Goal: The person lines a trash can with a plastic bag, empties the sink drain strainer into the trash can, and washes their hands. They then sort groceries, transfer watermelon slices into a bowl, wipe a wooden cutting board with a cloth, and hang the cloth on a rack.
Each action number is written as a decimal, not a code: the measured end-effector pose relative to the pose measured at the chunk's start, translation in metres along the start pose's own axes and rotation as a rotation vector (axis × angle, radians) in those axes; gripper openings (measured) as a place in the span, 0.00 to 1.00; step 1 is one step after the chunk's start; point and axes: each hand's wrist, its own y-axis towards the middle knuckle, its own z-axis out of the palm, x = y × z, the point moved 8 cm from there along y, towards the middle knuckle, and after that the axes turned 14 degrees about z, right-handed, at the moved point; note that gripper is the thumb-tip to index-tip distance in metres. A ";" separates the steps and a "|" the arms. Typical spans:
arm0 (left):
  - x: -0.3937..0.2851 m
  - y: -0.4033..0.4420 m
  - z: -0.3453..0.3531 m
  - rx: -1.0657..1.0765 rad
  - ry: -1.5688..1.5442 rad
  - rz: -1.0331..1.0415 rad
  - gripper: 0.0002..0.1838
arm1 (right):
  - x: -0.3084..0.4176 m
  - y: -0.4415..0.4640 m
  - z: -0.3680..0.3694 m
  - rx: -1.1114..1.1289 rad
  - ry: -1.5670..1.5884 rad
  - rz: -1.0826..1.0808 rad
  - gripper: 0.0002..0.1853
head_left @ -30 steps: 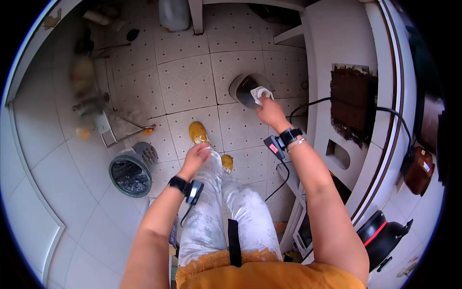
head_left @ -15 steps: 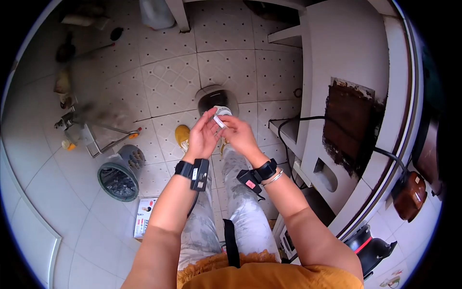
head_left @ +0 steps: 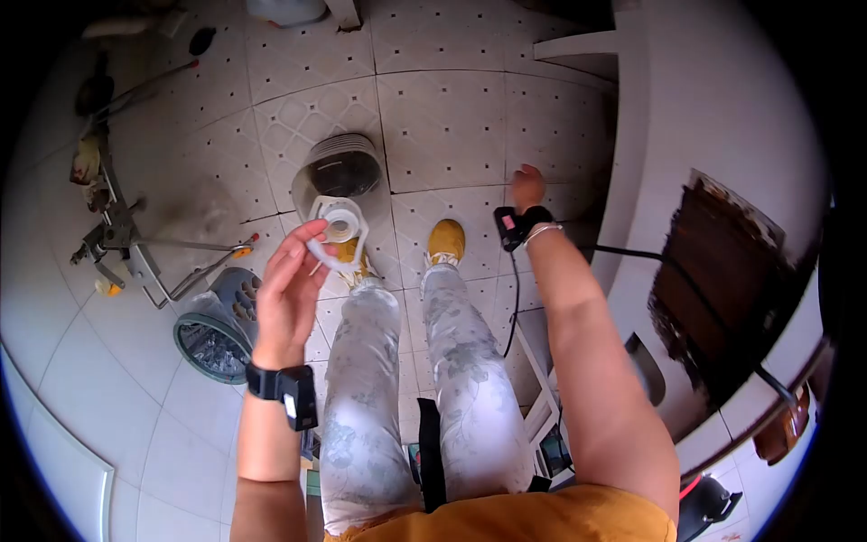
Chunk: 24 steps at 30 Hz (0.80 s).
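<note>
A clear container with a dark patch on it [head_left: 341, 170] hangs over the floor, tipped away from me, its white handle [head_left: 363, 237] toward me. My left hand [head_left: 293, 280] is closed round that handle beside the round white mouth. Out to the right, my right hand [head_left: 527, 188] is apart from the container, near the white counter side; its fingers look curled, and they are too dim and small to show whether they hold anything. Both wrists wear black bands with small boxes.
On the left a grey-green bin [head_left: 212, 348] stands on the floor near a metal frame [head_left: 135, 253]. A black cable [head_left: 632, 253] crosses in front of the white counter side [head_left: 704, 99] on the right. Another plastic jug [head_left: 287, 9] is at the top.
The container has passed from my right hand to my left and moved left. My right hand has let go and swung out to the right. The view has shifted too.
</note>
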 end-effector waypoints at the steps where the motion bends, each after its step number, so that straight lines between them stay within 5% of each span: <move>1: -0.008 0.004 -0.005 0.011 0.070 0.017 0.25 | -0.063 0.043 0.025 -0.022 -0.047 0.008 0.19; 2: -0.022 0.013 -0.014 0.030 0.183 0.058 0.27 | -0.096 0.079 0.058 -0.043 -0.083 0.011 0.21; 5: -0.034 0.019 -0.013 0.073 0.293 0.048 0.29 | -0.048 0.074 0.016 -0.093 -0.089 0.223 0.20; 7: -0.036 0.021 -0.020 0.079 0.331 0.060 0.31 | -0.060 0.100 0.024 0.098 -0.104 0.225 0.19; 8: -0.037 0.025 -0.022 0.082 0.350 0.065 0.31 | -0.069 0.117 0.048 -0.002 -0.553 -0.168 0.18; 12: -0.040 0.032 -0.019 0.081 0.419 0.048 0.34 | -0.116 0.154 0.106 -0.142 -0.611 -0.334 0.18; 14: -0.039 0.034 -0.016 0.089 0.461 0.034 0.35 | -0.139 0.166 0.116 0.270 0.022 0.088 0.21; 15: -0.040 0.034 -0.012 0.089 0.465 0.036 0.35 | -0.122 0.157 0.107 0.271 0.026 0.087 0.21; 17: -0.039 0.035 -0.010 0.059 0.473 0.038 0.32 | -0.114 0.133 0.107 0.492 0.260 0.438 0.31; 18: -0.039 0.036 -0.007 0.045 0.466 0.057 0.31 | -0.131 0.129 0.117 0.407 0.132 0.615 0.41; 24: -0.010 0.028 0.064 0.230 0.435 -0.004 0.33 | -0.062 -0.037 0.115 0.373 0.320 0.575 0.39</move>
